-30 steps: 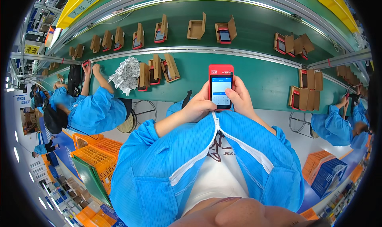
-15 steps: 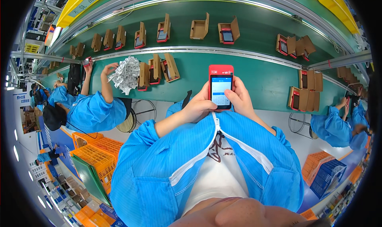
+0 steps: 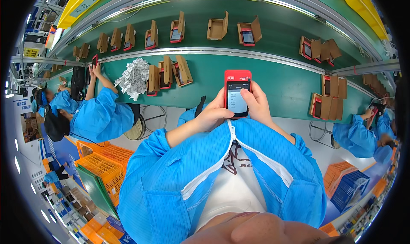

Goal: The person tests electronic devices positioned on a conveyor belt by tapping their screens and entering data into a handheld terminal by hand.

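Between my two hands sits a red handheld payment terminal (image 3: pixel 237 78), upright at the near edge of the green bench, its lit screen facing me. A list in rows fills the screen under a dark top bar. My left hand (image 3: pixel 212 115) wraps the terminal's left side, the thumb lying along its lower edge. From the other side my right hand (image 3: pixel 259 105) grips it, with the thumb on the upper right part of the screen. The fingers behind the terminal are hidden.
Open cardboard boxes (image 3: pixel 183 71), several with red terminals, stand left on the bench beside a pile of white paper slips (image 3: pixel 133 79). More boxes line the far belt (image 3: pixel 273 43) and the bench's right end. Co-workers in blue (image 3: pixel 102 120) sit at both sides; orange crates (image 3: pixel 102 171) stand behind.
My right thumb has slid up the screen, which went from a form with a keypad to a list. The left co-worker's hand has left the paper pile and joined the other at a terminal.
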{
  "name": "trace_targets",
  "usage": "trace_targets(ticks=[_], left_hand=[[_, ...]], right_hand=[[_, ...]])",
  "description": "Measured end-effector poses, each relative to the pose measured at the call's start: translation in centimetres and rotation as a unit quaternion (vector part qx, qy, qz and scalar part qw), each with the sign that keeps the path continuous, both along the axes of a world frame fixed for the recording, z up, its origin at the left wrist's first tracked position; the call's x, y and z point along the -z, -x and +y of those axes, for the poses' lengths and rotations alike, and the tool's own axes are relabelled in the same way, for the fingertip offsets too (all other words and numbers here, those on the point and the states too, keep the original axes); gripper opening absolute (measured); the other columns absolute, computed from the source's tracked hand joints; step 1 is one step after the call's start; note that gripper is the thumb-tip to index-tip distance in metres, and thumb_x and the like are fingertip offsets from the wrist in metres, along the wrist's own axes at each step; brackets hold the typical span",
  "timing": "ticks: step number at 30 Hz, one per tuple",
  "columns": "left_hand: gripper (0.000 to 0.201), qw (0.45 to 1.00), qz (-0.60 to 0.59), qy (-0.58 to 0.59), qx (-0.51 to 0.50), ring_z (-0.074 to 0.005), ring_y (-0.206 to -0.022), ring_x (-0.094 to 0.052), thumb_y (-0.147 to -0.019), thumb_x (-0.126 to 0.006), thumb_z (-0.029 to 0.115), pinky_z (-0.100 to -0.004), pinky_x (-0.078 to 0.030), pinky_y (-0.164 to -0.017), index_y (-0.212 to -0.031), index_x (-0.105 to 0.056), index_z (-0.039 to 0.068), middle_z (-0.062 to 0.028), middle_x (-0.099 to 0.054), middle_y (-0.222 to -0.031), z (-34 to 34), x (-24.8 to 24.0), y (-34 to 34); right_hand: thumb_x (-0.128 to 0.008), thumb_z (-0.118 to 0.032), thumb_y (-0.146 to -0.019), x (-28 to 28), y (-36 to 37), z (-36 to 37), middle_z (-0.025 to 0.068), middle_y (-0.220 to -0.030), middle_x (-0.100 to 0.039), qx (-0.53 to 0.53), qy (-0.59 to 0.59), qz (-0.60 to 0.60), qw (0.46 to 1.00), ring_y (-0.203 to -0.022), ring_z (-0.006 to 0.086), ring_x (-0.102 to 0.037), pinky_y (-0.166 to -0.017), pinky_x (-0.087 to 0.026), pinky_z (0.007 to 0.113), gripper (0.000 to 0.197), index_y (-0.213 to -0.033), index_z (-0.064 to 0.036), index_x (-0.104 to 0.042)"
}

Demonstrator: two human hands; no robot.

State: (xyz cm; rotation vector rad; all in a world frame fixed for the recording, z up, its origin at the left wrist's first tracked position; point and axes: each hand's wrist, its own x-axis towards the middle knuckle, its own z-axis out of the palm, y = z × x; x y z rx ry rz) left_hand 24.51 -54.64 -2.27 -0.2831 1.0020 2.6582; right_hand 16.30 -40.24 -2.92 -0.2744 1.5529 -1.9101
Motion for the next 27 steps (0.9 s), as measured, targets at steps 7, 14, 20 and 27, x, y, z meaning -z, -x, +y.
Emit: trace_targets(ticks=[7, 14, 20, 27], left_hand=[[0.086, 0.999, -0.010, -0.019, -0.050, -0.0286, -0.116, -0.050, -0.073, -0.060, 0.013, -0.0330, -0.052, -0.076, -0.144, -0.012, 0.011, -0.0171, -0.033, -0.141, -1.2, 0.7, 0.4], [0.072, 0.991, -0.014, -0.052, -0.120, -0.0282, -0.115, -0.051, -0.080, -0.052, 0.016, -0.0333, -0.051, -0.072, -0.142, -0.016, 0.011, -0.0176, -0.033, -0.141, -3.1, 3.2, 1.2], [0.058, 0.952, -0.208, -0.093, -0.203, -0.0261, -0.120, -0.043, -0.092, -0.048, 0.028, -0.0435, -0.043, -0.092, -0.141, -0.021, 0.012, -0.0102, -0.039, -0.135, -5.4, 5.4, 0.6], [0.039, 0.946, -0.241, -0.111, -0.185, -0.0213, -0.111, -0.050, -0.093, -0.048, 0.020, -0.0411, -0.045, -0.088, -0.129, -0.038, 0.009, -0.0079, -0.049, -0.124, -10.6, 7.1, 0.3]], right_hand=[[-0.039, -0.033, -0.098, 1.5, 0.0, 1.4, 0.0096, -0.091, -0.063, -0.039, -0.143, -0.003, 0.989, -0.081, 0.0149, -0.060, -0.068, -0.048, 0.027, 0.039, -0.112, 0.0006, -0.053], [-0.037, -0.037, -0.099, 2.5, 0.4, -1.4, 0.0075, -0.073, -0.057, -0.096, -0.062, -0.165, 0.980, -0.059, 0.0102, -0.052, -0.051, -0.043, 0.022, 0.040, -0.100, -0.0003, -0.052], [-0.036, -0.032, -0.099, 13.7, 8.5, -10.5, 0.0082, -0.065, -0.056, -0.017, -0.063, -0.200, 0.978, -0.044, 0.0129, -0.048, -0.037, -0.036, 0.025, 0.034, -0.089, -0.0024, -0.049], [-0.037, -0.034, -0.099, 30.4, 19.8, -18.6, 0.0085, -0.066, -0.055, 0.131, -0.128, -0.166, 0.969, -0.047, 0.0151, -0.050, -0.039, -0.041, 0.028, 0.034, -0.090, -0.0026, -0.047]])
